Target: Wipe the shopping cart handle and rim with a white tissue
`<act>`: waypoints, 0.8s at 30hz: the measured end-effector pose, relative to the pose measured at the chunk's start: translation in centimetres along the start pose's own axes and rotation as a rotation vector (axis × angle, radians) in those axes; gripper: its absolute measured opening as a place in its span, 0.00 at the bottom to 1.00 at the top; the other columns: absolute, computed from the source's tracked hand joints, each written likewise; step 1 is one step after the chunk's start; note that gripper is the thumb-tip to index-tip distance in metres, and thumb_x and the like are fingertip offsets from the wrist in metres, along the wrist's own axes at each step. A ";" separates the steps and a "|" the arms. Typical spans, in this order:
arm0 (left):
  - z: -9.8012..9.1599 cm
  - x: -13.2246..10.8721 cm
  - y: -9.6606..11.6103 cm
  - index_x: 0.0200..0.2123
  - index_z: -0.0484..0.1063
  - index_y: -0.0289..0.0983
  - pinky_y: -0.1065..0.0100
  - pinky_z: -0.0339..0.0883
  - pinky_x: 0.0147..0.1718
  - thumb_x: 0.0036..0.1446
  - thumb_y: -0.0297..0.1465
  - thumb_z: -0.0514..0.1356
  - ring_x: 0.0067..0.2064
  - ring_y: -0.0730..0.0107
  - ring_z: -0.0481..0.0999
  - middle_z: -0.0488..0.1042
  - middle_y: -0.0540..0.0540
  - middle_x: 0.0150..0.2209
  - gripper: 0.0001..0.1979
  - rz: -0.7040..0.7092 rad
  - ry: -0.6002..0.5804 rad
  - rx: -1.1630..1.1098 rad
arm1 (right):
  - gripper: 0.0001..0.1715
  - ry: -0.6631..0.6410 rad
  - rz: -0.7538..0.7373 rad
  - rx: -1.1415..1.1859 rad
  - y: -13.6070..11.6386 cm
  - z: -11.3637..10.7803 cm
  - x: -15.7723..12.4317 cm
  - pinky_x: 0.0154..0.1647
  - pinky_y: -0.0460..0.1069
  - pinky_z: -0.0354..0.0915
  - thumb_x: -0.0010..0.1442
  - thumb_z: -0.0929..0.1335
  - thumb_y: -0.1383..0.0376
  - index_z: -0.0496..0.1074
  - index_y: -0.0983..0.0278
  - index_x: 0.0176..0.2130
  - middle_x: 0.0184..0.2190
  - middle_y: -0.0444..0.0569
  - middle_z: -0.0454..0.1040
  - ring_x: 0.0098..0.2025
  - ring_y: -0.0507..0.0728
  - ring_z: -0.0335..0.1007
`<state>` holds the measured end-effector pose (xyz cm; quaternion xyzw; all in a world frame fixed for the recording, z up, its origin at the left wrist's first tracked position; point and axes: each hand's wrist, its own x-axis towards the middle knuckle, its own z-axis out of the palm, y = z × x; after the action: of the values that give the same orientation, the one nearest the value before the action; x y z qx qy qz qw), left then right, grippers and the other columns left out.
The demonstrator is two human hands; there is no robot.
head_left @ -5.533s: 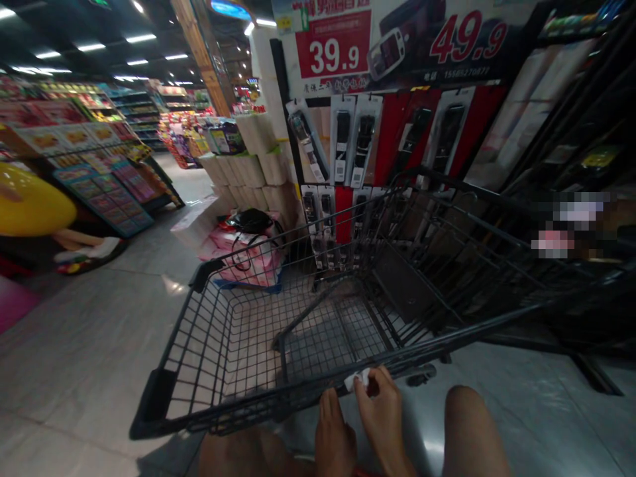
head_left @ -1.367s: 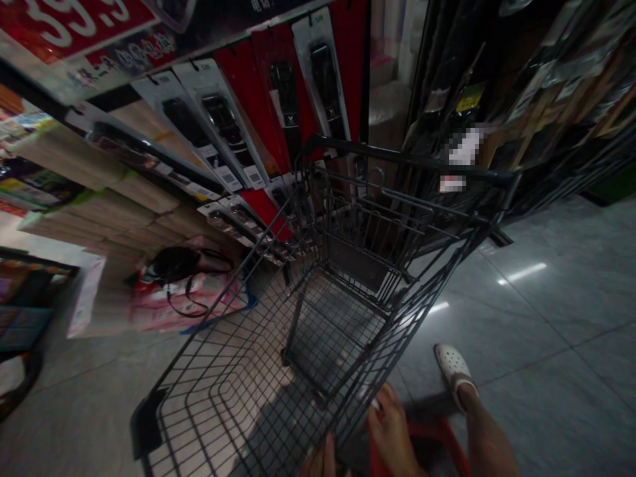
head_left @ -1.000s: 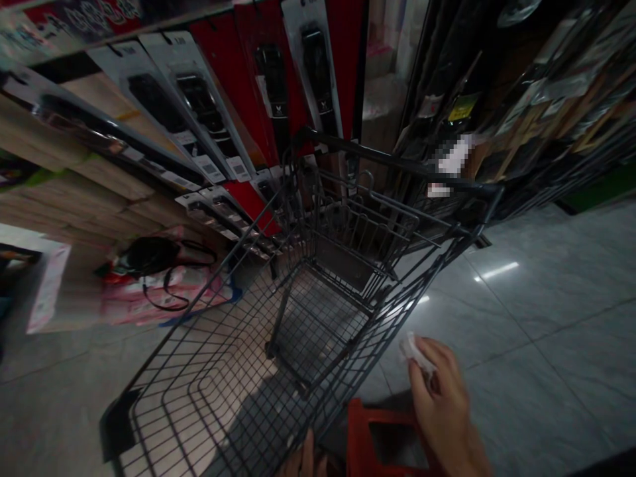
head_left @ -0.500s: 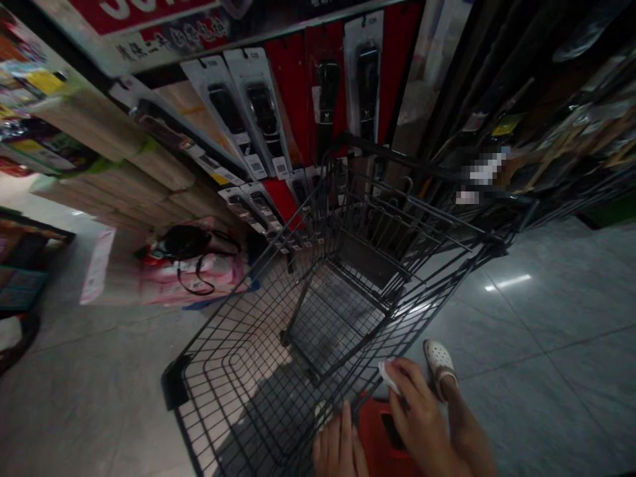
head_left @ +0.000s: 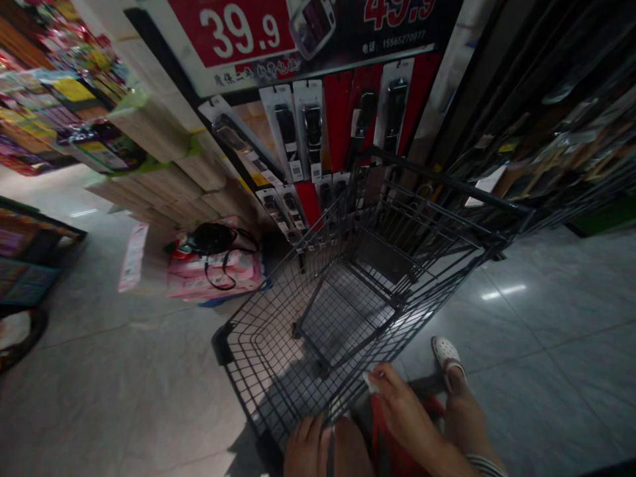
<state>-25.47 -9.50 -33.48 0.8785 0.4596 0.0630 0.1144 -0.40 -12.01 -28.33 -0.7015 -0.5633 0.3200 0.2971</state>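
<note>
"Fingers (head_left: 383, 371) of the right hand (head_left: 396, 399) first: how do they stand?"

"Clamped on a small white wad (head_left: 370, 382), pinched at the tips. It sits by the near side of the shopping cart (head_left: 222, 344); I can't tell whether it presses on the wire or hangs just off it."

"And the left hand (head_left: 304, 447)?"

"Low at that same side, nearer the front corner, its fingers side by side. Whether they grip a bar, I can't tell."

"How would you work the wad along that side well?"

"I'd leave a soft fold out past the fingertips, so cloth or paper meets the wire and not the knuckles. Light pressure, following one bar at a time; the crossings would likely snag anything thin."

"Would the cart hold steady?"

"It stands on smooth floor (head_left: 149, 377), so I'd guess it could roll. A left palm braced on the rim should help, with the right wrist kept loose."
</note>
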 end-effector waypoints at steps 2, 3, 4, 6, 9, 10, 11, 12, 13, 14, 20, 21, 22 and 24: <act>-0.1 -0.7 -1.4 0.43 0.76 0.40 0.66 0.73 0.39 0.65 0.38 0.45 0.41 0.65 0.78 0.79 0.45 0.39 0.20 0.030 -0.112 0.002 | 0.26 0.096 0.004 -0.014 0.2 -0.4 0.5 0.45 0.48 0.71 0.55 0.57 0.78 0.71 0.62 0.47 0.43 0.52 0.71 0.40 0.53 0.72; -0.3 -0.8 -1.7 0.43 0.75 0.40 0.66 0.73 0.40 0.65 0.37 0.46 0.41 0.65 0.78 0.79 0.45 0.40 0.19 0.033 -0.176 0.003 | 0.25 0.168 0.012 -0.033 0.5 -0.7 0.7 0.45 0.48 0.71 0.56 0.57 0.78 0.72 0.62 0.47 0.43 0.52 0.71 0.41 0.54 0.72; -0.6 -0.7 -1.7 0.44 0.75 0.40 0.66 0.72 0.41 0.64 0.35 0.46 0.43 0.65 0.78 0.78 0.45 0.41 0.18 0.024 -0.247 0.002 | 0.24 0.247 0.033 -0.063 0.8 -1.0 0.9 0.45 0.49 0.71 0.56 0.57 0.77 0.73 0.61 0.45 0.43 0.51 0.71 0.41 0.54 0.72; -1.5 -0.2 -1.2 0.45 0.73 0.40 0.66 0.69 0.45 0.64 0.31 0.46 0.47 0.66 0.76 0.77 0.44 0.44 0.17 -0.054 -0.403 0.006 | 0.21 0.365 0.086 -0.110 1.6 -1.4 1.1 0.43 0.50 0.70 0.58 0.58 0.74 0.74 0.61 0.42 0.39 0.51 0.71 0.38 0.54 0.71; -2.7 0.9 0.2 0.44 0.72 0.39 0.69 0.69 0.41 0.64 0.28 0.45 0.43 0.68 0.76 0.77 0.45 0.41 0.16 -0.107 -0.502 -0.009 | 0.18 0.437 0.133 -0.151 2.5 -1.7 1.5 0.42 0.52 0.69 0.58 0.59 0.70 0.75 0.64 0.40 0.37 0.51 0.70 0.37 0.56 0.70; -3.0 1.2 0.6 0.43 0.72 0.39 0.69 0.69 0.40 0.64 0.28 0.46 0.43 0.68 0.76 0.76 0.46 0.40 0.15 -0.111 -0.510 -0.014 | 0.18 0.446 0.142 -0.160 2.7 -1.7 1.6 0.41 0.52 0.69 0.57 0.59 0.70 0.76 0.65 0.39 0.36 0.51 0.70 0.37 0.56 0.69; -3.1 1.4 0.8 0.43 0.72 0.40 0.70 0.68 0.39 0.64 0.28 0.46 0.42 0.69 0.77 0.76 0.46 0.40 0.15 -0.108 -0.511 -0.021 | 0.17 0.452 0.148 -0.166 2.8 -1.7 1.8 0.40 0.52 0.68 0.56 0.59 0.69 0.76 0.65 0.37 0.34 0.51 0.69 0.35 0.56 0.69; -3.3 1.6 1.0 0.43 0.71 0.40 0.70 0.68 0.39 0.64 0.28 0.46 0.42 0.69 0.77 0.76 0.46 0.40 0.14 -0.105 -0.514 -0.030 | 0.17 0.455 0.151 -0.170 2.9 -1.7 2.0 0.38 0.52 0.68 0.56 0.59 0.69 0.76 0.66 0.36 0.33 0.51 0.69 0.34 0.56 0.68; -3.3 1.8 1.1 0.43 0.71 0.40 0.70 0.68 0.39 0.64 0.28 0.46 0.42 0.70 0.77 0.76 0.47 0.40 0.14 -0.103 -0.518 -0.038 | 0.17 0.455 0.154 -0.173 2.8 -1.7 2.1 0.37 0.52 0.67 0.55 0.59 0.69 0.76 0.66 0.34 0.32 0.51 0.68 0.33 0.55 0.68; -3.4 1.9 1.2 0.43 0.71 0.40 0.70 0.68 0.38 0.64 0.29 0.46 0.41 0.69 0.77 0.76 0.47 0.40 0.14 -0.102 -0.521 -0.045 | 0.17 0.454 0.156 -0.175 2.8 -1.8 2.3 0.36 0.51 0.67 0.54 0.59 0.69 0.76 0.66 0.33 0.31 0.50 0.68 0.32 0.55 0.67; -3.8 2.3 2.0 0.43 0.71 0.38 0.68 0.69 0.40 0.65 0.29 0.46 0.43 0.67 0.77 0.76 0.45 0.40 0.14 -0.115 -0.514 -0.050 | 0.15 0.435 0.185 -0.168 2.3 -2.9 3.0 0.36 0.50 0.66 0.52 0.59 0.70 0.74 0.65 0.28 0.28 0.50 0.66 0.32 0.55 0.65; -3.9 2.3 2.1 0.43 0.71 0.38 0.68 0.68 0.41 0.65 0.29 0.46 0.43 0.67 0.76 0.76 0.45 0.39 0.13 -0.115 -0.512 -0.049 | 0.15 0.429 0.192 -0.162 2.3 -3.1 3.1 0.35 0.50 0.65 0.52 0.59 0.70 0.74 0.66 0.28 0.28 0.50 0.66 0.32 0.55 0.65; -3.9 2.3 2.2 0.43 0.71 0.38 0.69 0.68 0.41 0.65 0.30 0.47 0.43 0.68 0.76 0.76 0.45 0.39 0.13 -0.114 -0.511 -0.047 | 0.15 0.420 0.198 -0.156 2.2 -3.3 3.2 0.35 0.50 0.65 0.51 0.59 0.71 0.74 0.66 0.27 0.28 0.50 0.66 0.31 0.55 0.65; -3.8 2.3 2.3 0.43 0.70 0.39 0.69 0.68 0.41 0.65 0.30 0.47 0.43 0.68 0.76 0.76 0.45 0.39 0.13 -0.112 -0.508 -0.045 | 0.15 0.400 0.206 -0.140 2.0 -3.5 3.3 0.34 0.49 0.64 0.50 0.59 0.72 0.74 0.66 0.26 0.28 0.49 0.65 0.31 0.54 0.64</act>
<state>-23.15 -8.37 -29.20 0.8367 0.4624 -0.1558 0.2487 4.08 -9.32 -28.12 -0.8237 -0.4395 0.1631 0.3192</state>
